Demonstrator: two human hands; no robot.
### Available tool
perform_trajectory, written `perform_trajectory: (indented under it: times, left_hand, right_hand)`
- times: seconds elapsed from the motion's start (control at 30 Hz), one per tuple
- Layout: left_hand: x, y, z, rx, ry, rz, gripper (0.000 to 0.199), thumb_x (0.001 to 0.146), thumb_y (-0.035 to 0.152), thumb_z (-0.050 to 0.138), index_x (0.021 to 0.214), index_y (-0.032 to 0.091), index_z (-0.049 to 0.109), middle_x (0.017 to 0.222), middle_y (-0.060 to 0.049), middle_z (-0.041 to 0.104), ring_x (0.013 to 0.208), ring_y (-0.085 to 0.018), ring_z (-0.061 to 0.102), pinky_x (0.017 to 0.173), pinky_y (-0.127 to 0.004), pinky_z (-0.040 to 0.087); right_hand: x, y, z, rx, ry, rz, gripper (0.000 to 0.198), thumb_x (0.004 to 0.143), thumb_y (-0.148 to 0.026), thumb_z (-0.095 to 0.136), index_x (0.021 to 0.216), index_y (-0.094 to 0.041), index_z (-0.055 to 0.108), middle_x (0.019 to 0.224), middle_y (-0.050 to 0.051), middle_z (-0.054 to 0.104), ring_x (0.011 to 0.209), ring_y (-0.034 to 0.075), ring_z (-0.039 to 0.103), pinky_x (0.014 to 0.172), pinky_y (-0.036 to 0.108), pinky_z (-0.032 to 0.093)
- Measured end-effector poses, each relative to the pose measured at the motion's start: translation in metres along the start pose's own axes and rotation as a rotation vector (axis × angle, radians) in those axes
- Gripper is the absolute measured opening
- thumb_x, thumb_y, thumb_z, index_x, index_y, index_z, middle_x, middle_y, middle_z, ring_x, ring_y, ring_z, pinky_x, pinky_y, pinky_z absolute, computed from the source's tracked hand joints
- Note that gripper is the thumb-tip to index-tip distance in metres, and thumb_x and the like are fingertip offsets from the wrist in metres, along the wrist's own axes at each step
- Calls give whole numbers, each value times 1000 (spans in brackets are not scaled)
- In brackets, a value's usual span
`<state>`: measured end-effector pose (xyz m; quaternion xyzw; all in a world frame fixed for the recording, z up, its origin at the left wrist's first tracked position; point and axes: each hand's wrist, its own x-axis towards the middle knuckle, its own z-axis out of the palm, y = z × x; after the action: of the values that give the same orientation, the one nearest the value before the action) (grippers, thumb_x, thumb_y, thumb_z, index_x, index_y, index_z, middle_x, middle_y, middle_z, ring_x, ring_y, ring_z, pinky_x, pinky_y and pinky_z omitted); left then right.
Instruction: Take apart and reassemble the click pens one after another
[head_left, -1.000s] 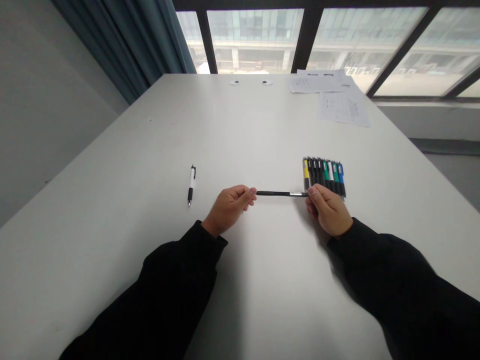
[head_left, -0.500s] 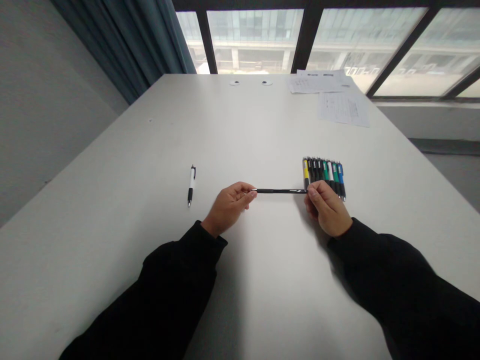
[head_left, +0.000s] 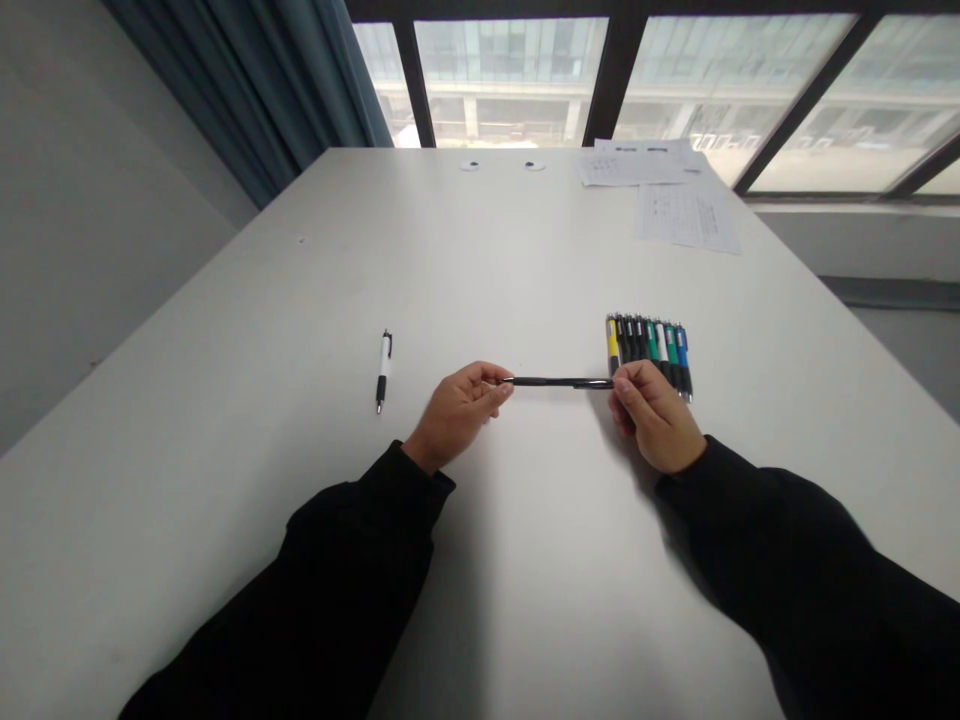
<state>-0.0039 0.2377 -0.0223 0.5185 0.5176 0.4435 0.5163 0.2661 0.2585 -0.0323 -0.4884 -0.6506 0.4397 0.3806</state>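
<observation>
A black pen (head_left: 559,382) is stretched level between my two hands, above the white table. My left hand (head_left: 463,405) pinches its left tip between thumb and fingers. The other end is pinched by my right hand (head_left: 654,412). Just beyond the right hand lies a row of several pens (head_left: 649,340), side by side, in yellow, black, green, white and blue; the hand hides the lower ends of some. A white pen with a black grip (head_left: 384,370) lies alone to the left of my left hand, tip toward me.
Printed paper sheets (head_left: 690,215) lie at the table's far right. Two small white oval pieces with dark spots (head_left: 534,166) are at the far edge of the table (head_left: 450,270). A blue curtain (head_left: 255,80) hangs at the back left, beside windows.
The black pen appears to have rolled slightly between my fingers, so its clip now shows along the lower side. Both hands have stayed in almost the same place.
</observation>
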Motion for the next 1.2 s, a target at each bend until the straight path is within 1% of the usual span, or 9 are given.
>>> perform_trajectory:
  times: [0.37, 0.53, 0.67, 0.73, 0.8, 0.9, 0.97, 1.03, 1.2]
  left_hand:
    - [-1, 4, 0, -61, 3, -41, 29, 81, 38, 75, 96, 16, 64, 63, 5, 54, 51, -6, 46, 48, -20, 34]
    - [0, 4, 1, -312, -17, -8, 30, 80, 34, 78, 99, 18, 64, 67, 5, 56, 54, -5, 47, 48, -17, 34]
    - [-1, 13, 7, -647, -54, -27, 36, 78, 38, 80, 99, 20, 58, 101, -2, 67, 86, -11, 65, 74, -22, 53]
    - [-3, 18, 9, -725, -116, -88, 36, 79, 40, 80, 98, 20, 56, 97, 0, 66, 86, -13, 67, 75, -27, 56]
    - [-6, 20, 11, -702, -208, -165, 35, 80, 41, 78, 96, 18, 57, 82, 2, 63, 67, -10, 64, 58, -23, 54]
    - [-10, 20, 14, -559, -394, -251, 34, 81, 42, 76, 94, 15, 59, 73, 2, 63, 45, -6, 52, 37, -17, 39]
    - [-12, 17, 18, -439, -510, -288, 35, 80, 42, 76, 92, 14, 60, 73, 0, 66, 43, -6, 53, 36, -17, 39]
    - [-14, 15, 21, -333, -558, -305, 35, 79, 41, 77, 91, 13, 61, 74, -3, 69, 44, -7, 54, 37, -18, 41]
    - [-15, 14, 26, -206, -505, -293, 34, 76, 40, 78, 88, 13, 62, 77, -4, 70, 47, -7, 55, 39, -18, 42]
  right_hand:
    - [0, -2, 0, -12, -3, -5, 23, 101, -47, 44, 93, -24, 45, 61, -6, 49, 43, 11, 41, 44, 25, 32]
    - [-2, -7, 0, -146, -48, -50, 19, 102, -41, 42, 93, -24, 47, 61, -5, 50, 48, 12, 43, 50, 26, 34]
    - [-10, -21, 6, -361, -278, -233, 21, 100, -38, 47, 90, -22, 55, 65, -2, 56, 56, 13, 48, 58, 27, 37]
    - [-15, -28, 11, -347, -448, -321, 27, 97, -42, 54, 81, -20, 57, 65, -1, 57, 56, 12, 48, 58, 26, 37]
    - [-18, -31, 15, -252, -548, -336, 34, 95, -46, 56, 74, -19, 56, 64, 0, 56, 56, 12, 46, 57, 26, 36]
    - [-18, -31, 16, -99, -518, -232, 39, 99, -50, 47, 82, -18, 60, 64, 0, 57, 55, 12, 45, 54, 25, 36]
    - [-15, -31, 15, -56, -479, -164, 42, 101, -51, 40, 90, -17, 62, 63, 0, 57, 54, 12, 46, 53, 25, 36]
    - [-13, -32, 15, -76, -482, -136, 42, 102, -50, 40, 87, -17, 62, 63, 0, 58, 54, 11, 46, 53, 24, 37]
    - [-12, -40, 16, -162, -537, -156, 43, 100, -45, 45, 70, -18, 57, 59, -2, 55, 53, 10, 43, 53, 24, 36]
